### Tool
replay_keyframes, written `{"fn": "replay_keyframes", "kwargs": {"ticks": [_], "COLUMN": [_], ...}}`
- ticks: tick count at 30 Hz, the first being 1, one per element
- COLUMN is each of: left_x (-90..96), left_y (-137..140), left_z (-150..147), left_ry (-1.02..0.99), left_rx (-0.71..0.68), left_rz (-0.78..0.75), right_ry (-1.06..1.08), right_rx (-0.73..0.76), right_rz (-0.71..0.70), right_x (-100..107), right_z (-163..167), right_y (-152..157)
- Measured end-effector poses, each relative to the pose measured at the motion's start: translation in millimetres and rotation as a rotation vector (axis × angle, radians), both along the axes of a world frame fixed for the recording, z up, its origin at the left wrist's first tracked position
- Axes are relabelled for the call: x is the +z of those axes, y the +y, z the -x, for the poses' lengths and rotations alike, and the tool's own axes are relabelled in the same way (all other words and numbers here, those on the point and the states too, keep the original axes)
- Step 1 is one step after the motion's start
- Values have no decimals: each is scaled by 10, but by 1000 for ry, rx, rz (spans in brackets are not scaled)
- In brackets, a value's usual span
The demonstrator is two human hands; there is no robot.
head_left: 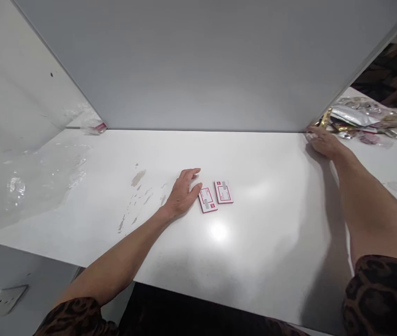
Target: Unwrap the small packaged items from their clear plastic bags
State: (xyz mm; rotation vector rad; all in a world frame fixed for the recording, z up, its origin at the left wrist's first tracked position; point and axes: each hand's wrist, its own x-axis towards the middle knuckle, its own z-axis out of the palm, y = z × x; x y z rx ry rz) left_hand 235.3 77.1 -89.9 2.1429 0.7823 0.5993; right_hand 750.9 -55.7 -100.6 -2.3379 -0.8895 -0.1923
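Two small stacks of white cards with red borders lie side by side on the white table. My left hand [183,192] rests on the tabletop just left of the nearer card stack [207,199]. Its fingers are apart and it holds nothing; the thumb tip reaches that stack's upper left corner. The other card stack [223,192] sits slightly farther right, untouched. Far to the right, my right hand [325,141] is at the grey panel's lower corner, fingers stretched out beside a gold packet [325,118]. Whether the fingertips touch the packet is unclear.
A tall grey panel [205,70] stands along the back of the table [261,242]. Clear plastic wrap [26,182] covers the left end. Several shiny packets [355,115] are heaped at the right, beyond the panel. A small red-and-clear packet [97,127] lies by the left corner.
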Motion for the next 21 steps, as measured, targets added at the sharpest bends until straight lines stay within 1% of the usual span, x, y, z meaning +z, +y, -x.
{"fn": "replay_keyframes", "kwargs": {"ticks": [1,2,3,5,6,7,8,9,11,12,14,16,18,21], "left_x": [7,12,11,-1,-11,-21,-30,-38,-48,-53,-61,-70,-75,-61], "left_y": [2,6,11,23,30,36,41,45,51,54,61,67,69,65], "left_z": [1,1,1,0,-2,-5,-9,-15,-33,-43,-66,-89,-109,-135], "left_ry": [3,1,-4,-24,-33,-40,-43,-42,-33,-26,-12,-10,-16,9], "left_rx": [-3,-6,-12,-25,-30,-36,-43,-52,-71,-80,-90,-98,-105,-116], "left_rz": [6,12,16,12,4,-5,-12,-17,-19,-17,-17,-25,-44,-78], "right_ry": [22,37,53,88,101,114,132,161,238,276,292,265,200,133], "right_rx": [-4,-40,-106,-286,-350,-363,-327,-250,-21,102,338,503,573,557], "right_rz": [-17,-26,-43,-121,-165,-202,-234,-257,-244,-208,-76,54,138,226], "right_x": [17,29,38,51,58,66,77,90,121,138,166,178,171,156], "right_z": [39,84,137,282,381,502,649,824,1248,1489,1988,2448,2805,3097], "right_y": [5,6,3,-20,-38,-60,-82,-104,-134,-137,-118,-69,-15,19]}}
